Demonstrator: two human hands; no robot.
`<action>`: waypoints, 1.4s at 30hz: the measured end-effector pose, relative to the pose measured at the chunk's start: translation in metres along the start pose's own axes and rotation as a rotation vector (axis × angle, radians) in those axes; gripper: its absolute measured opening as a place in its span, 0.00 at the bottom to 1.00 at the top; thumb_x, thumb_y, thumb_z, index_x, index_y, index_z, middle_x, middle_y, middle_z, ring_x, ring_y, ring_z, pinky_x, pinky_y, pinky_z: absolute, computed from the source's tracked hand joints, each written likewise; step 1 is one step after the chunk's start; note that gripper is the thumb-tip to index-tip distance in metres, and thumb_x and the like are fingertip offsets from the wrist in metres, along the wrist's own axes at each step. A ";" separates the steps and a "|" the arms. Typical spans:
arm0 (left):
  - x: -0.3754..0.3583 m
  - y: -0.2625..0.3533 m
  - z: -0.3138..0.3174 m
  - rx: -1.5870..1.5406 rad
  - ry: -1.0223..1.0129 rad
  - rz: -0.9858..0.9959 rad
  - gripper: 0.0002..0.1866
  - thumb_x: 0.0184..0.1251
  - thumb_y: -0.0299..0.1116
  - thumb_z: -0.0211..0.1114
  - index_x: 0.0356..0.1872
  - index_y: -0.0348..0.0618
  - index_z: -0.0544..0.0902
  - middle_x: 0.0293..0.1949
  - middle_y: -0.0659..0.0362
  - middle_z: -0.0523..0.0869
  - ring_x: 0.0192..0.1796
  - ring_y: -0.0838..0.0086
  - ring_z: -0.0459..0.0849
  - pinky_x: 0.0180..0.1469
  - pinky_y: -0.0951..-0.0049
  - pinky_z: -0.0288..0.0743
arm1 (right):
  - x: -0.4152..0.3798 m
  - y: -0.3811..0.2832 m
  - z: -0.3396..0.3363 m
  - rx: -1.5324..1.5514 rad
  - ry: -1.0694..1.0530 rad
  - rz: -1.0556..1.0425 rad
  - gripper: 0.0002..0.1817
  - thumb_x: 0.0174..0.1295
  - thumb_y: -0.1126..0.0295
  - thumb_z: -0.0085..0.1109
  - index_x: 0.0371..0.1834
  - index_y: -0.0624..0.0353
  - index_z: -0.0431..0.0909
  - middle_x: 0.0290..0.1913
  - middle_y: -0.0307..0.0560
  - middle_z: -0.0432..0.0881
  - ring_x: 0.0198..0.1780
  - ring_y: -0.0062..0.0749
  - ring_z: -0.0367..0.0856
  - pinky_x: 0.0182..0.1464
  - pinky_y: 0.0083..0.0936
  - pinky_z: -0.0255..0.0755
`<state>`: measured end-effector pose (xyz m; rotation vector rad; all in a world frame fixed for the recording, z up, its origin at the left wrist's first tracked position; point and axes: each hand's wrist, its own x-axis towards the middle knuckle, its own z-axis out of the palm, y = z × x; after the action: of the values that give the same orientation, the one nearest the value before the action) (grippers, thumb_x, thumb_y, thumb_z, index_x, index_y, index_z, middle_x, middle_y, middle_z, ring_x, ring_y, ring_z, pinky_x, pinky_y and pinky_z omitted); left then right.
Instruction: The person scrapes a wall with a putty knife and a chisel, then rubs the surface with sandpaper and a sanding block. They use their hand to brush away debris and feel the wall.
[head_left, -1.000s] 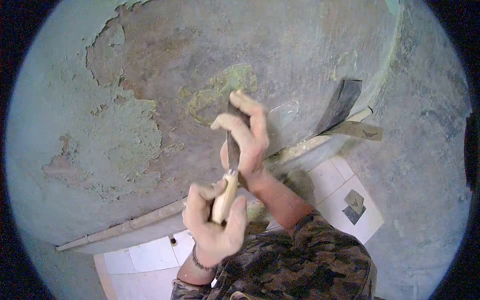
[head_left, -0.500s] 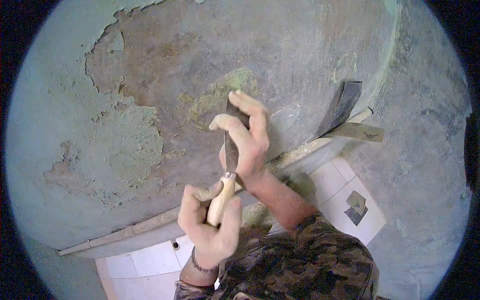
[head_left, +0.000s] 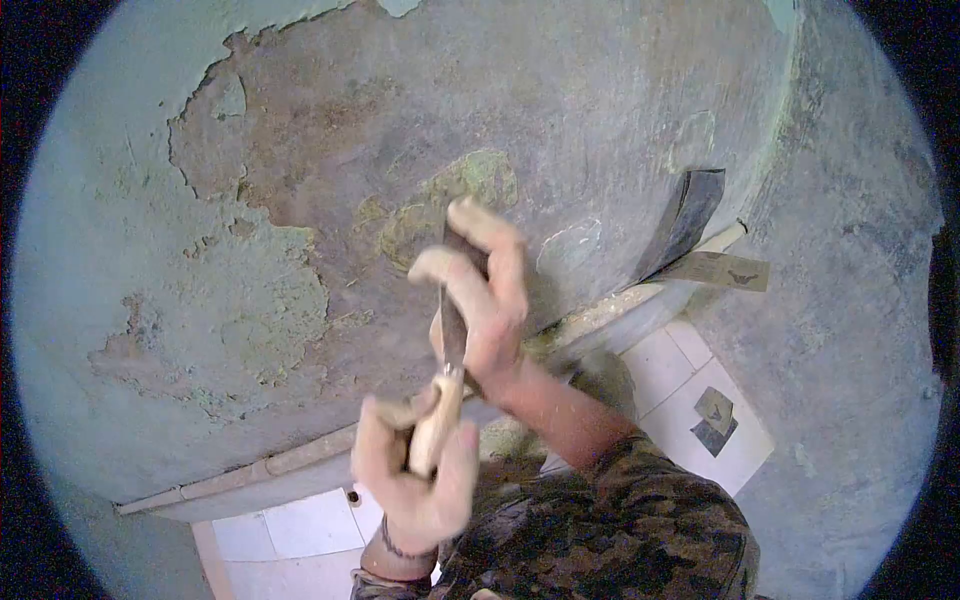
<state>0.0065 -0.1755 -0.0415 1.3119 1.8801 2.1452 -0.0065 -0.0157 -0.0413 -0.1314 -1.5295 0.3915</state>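
My left hand [head_left: 418,490], with a dark bracelet at the wrist, is closed around the pale wooden handle of a putty knife [head_left: 437,430]. The dark metal blade points up, away from me. My right hand [head_left: 480,300] is curled around that blade, its thumb and fingers on either side, covering part of it. Both hands look dusty and slightly blurred. Behind the fingertips is the wall [head_left: 570,130], where a yellow-green patch [head_left: 485,178] shows on bare grey-brown plaster.
Peeling green paint [head_left: 240,320] edges the bare plaster on the left. A pipe [head_left: 270,465] runs along the wall's base. Dark sandpaper [head_left: 685,225] and a brown sheet [head_left: 722,270] rest on it at right. Small sandpaper pieces [head_left: 714,410] lie on white tiles [head_left: 310,525].
Both hands and the putty knife have shifted slightly down and to the left, keeping the same grip. The sandpaper has stayed in place.
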 end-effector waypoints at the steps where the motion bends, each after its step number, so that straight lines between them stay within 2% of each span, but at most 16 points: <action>1: 0.001 0.004 0.000 0.001 0.001 -0.008 0.16 0.57 0.26 0.69 0.40 0.30 0.72 0.37 0.51 0.80 0.39 0.78 0.78 0.41 0.76 0.73 | 0.005 0.000 -0.003 -0.063 0.023 -0.022 0.09 0.49 0.80 0.57 0.32 0.59 0.82 0.54 0.59 0.74 0.59 0.52 0.74 0.60 0.38 0.69; 3: 0.007 0.015 0.000 -0.132 0.035 -0.133 0.16 0.57 0.27 0.69 0.40 0.30 0.72 0.38 0.51 0.80 0.38 0.79 0.78 0.40 0.77 0.72 | 0.000 -0.003 0.004 -0.076 0.036 -0.017 0.09 0.50 0.80 0.58 0.33 0.58 0.83 0.54 0.59 0.74 0.59 0.53 0.73 0.60 0.38 0.68; 4: 0.005 0.016 -0.002 -0.082 0.008 0.002 0.15 0.58 0.27 0.69 0.40 0.31 0.73 0.36 0.53 0.81 0.36 0.81 0.77 0.38 0.79 0.71 | -0.009 -0.006 0.008 -0.040 0.028 0.009 0.10 0.48 0.80 0.58 0.34 0.58 0.83 0.54 0.60 0.74 0.59 0.54 0.73 0.60 0.39 0.68; 7: 0.010 0.014 -0.007 0.063 0.006 -0.009 0.15 0.58 0.28 0.70 0.39 0.31 0.75 0.35 0.54 0.81 0.35 0.81 0.77 0.37 0.80 0.71 | -0.009 -0.008 0.005 0.013 0.004 0.038 0.11 0.46 0.80 0.58 0.34 0.59 0.83 0.55 0.61 0.72 0.59 0.55 0.72 0.60 0.39 0.66; 9: 0.015 0.015 -0.005 -0.095 0.059 -0.172 0.14 0.57 0.29 0.70 0.37 0.31 0.76 0.33 0.55 0.81 0.36 0.81 0.77 0.37 0.80 0.70 | 0.003 -0.010 0.000 -0.043 0.043 0.064 0.09 0.50 0.80 0.58 0.34 0.59 0.83 0.55 0.61 0.71 0.60 0.54 0.71 0.61 0.39 0.66; 13: 0.013 0.028 -0.007 0.042 0.031 0.023 0.13 0.59 0.29 0.70 0.35 0.33 0.75 0.34 0.56 0.81 0.35 0.82 0.76 0.37 0.81 0.69 | -0.013 -0.010 0.012 0.001 -0.003 0.024 0.11 0.48 0.78 0.58 0.36 0.58 0.82 0.54 0.60 0.70 0.58 0.54 0.72 0.60 0.39 0.66; 15: 0.021 0.026 -0.003 -0.016 0.101 -0.204 0.18 0.55 0.35 0.73 0.36 0.31 0.75 0.34 0.55 0.82 0.35 0.80 0.77 0.39 0.79 0.70 | 0.005 -0.014 -0.001 -0.039 0.022 0.076 0.12 0.49 0.80 0.60 0.38 0.58 0.82 0.54 0.58 0.70 0.59 0.52 0.70 0.62 0.37 0.64; 21: 0.016 0.027 -0.014 -0.034 0.057 -0.073 0.12 0.59 0.31 0.70 0.31 0.34 0.76 0.32 0.57 0.82 0.34 0.83 0.76 0.37 0.83 0.69 | -0.013 -0.009 0.008 0.018 -0.076 0.078 0.13 0.54 0.65 0.60 0.42 0.54 0.80 0.59 0.61 0.68 0.63 0.58 0.65 0.65 0.45 0.58; 23: 0.027 0.017 -0.010 -0.136 0.104 -0.254 0.20 0.55 0.40 0.74 0.33 0.33 0.77 0.31 0.56 0.82 0.34 0.80 0.77 0.38 0.79 0.70 | 0.003 -0.013 -0.003 0.025 -0.024 0.103 0.11 0.57 0.69 0.57 0.43 0.54 0.80 0.59 0.61 0.68 0.64 0.58 0.65 0.66 0.46 0.57; 25: 0.026 0.025 -0.011 -0.103 0.125 -0.174 0.19 0.55 0.40 0.74 0.32 0.33 0.77 0.29 0.57 0.82 0.33 0.80 0.77 0.37 0.80 0.69 | -0.010 -0.011 0.009 -0.027 0.005 0.093 0.10 0.58 0.71 0.54 0.43 0.54 0.80 0.59 0.61 0.68 0.64 0.58 0.65 0.67 0.45 0.57; 29: 0.018 0.026 -0.010 -0.046 0.126 -0.057 0.15 0.59 0.35 0.70 0.31 0.33 0.76 0.28 0.58 0.82 0.33 0.83 0.76 0.37 0.83 0.67 | -0.018 -0.009 0.006 -0.034 -0.109 0.054 0.10 0.52 0.73 0.62 0.39 0.58 0.82 0.57 0.59 0.67 0.63 0.53 0.66 0.66 0.40 0.59; 31: 0.026 0.022 -0.008 -0.084 0.104 -0.312 0.18 0.56 0.38 0.72 0.31 0.32 0.77 0.28 0.56 0.82 0.35 0.80 0.77 0.40 0.82 0.68 | -0.005 -0.011 0.000 -0.078 -0.027 0.106 0.09 0.53 0.75 0.62 0.38 0.58 0.82 0.58 0.59 0.67 0.64 0.52 0.66 0.67 0.39 0.59; 33: 0.017 0.029 -0.005 -0.121 0.154 -0.185 0.17 0.56 0.37 0.72 0.32 0.33 0.77 0.30 0.57 0.82 0.35 0.82 0.76 0.38 0.82 0.68 | -0.019 -0.010 0.006 -0.039 -0.057 0.079 0.10 0.52 0.75 0.62 0.39 0.57 0.82 0.58 0.59 0.67 0.63 0.52 0.67 0.66 0.39 0.60; 35: 0.008 0.030 -0.012 0.016 0.037 -0.135 0.16 0.58 0.35 0.72 0.32 0.33 0.77 0.31 0.57 0.82 0.34 0.82 0.75 0.36 0.82 0.68 | -0.020 -0.009 0.005 -0.022 -0.063 0.063 0.10 0.52 0.76 0.61 0.39 0.57 0.82 0.58 0.60 0.67 0.63 0.53 0.66 0.66 0.39 0.60; 37: 0.011 0.022 -0.007 0.021 0.086 -0.128 0.17 0.58 0.36 0.72 0.33 0.33 0.77 0.31 0.57 0.81 0.34 0.82 0.75 0.36 0.81 0.68 | -0.007 -0.010 -0.004 -0.025 -0.016 0.106 0.08 0.55 0.72 0.59 0.39 0.54 0.80 0.58 0.61 0.69 0.62 0.58 0.67 0.66 0.44 0.60; 42: 0.005 0.025 -0.006 0.013 0.065 -0.122 0.18 0.57 0.37 0.72 0.33 0.33 0.75 0.32 0.56 0.81 0.34 0.81 0.75 0.37 0.80 0.69 | -0.020 -0.008 0.003 0.040 -0.080 0.065 0.11 0.53 0.69 0.59 0.40 0.55 0.80 0.57 0.60 0.70 0.61 0.58 0.67 0.65 0.43 0.60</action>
<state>0.0121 -0.1854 -0.0183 1.1107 1.9452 2.1443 -0.0084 -0.0307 -0.0578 -0.1358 -1.5983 0.4837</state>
